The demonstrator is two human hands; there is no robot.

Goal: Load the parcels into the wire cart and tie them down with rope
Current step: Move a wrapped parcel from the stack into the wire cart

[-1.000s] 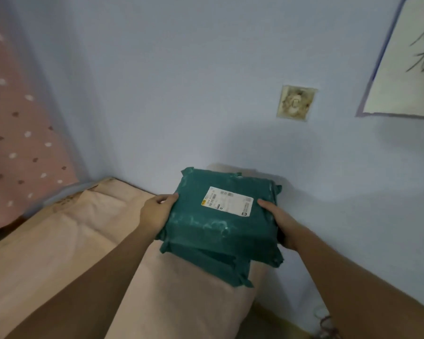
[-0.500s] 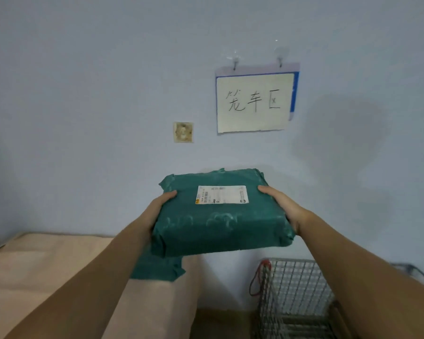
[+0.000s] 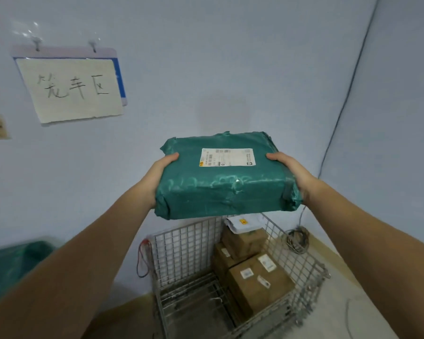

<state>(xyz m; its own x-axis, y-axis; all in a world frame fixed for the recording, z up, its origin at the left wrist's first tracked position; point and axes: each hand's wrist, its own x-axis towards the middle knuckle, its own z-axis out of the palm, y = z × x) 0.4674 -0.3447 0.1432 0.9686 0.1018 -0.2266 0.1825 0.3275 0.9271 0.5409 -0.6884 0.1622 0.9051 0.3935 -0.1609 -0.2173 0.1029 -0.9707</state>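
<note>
A green plastic-wrapped parcel [image 3: 227, 176] with a white shipping label hangs in the air above the wire cart [image 3: 181, 250]. My left hand [image 3: 158, 176] grips its left end and my right hand [image 3: 291, 173] grips its right end, thumbs on top. The fingers underneath are hidden. Inside the cart, on its right side, lie several brown cardboard parcels [image 3: 257, 285] and a white mailer [image 3: 242, 222]. The cart's left half shows bare wire floor. A red and dark rope [image 3: 142, 258] hangs on the cart's left outer side.
Another green parcel [image 3: 12, 265] lies blurred at the lower left. A paper sign [image 3: 71, 88] hangs on the blue wall. A coil of cable [image 3: 295, 239] lies on the floor right of the cart, in the room corner.
I have turned right with the parcel, away from the covered table. The cart now lies directly below the parcel, and its contents have come into sight.
</note>
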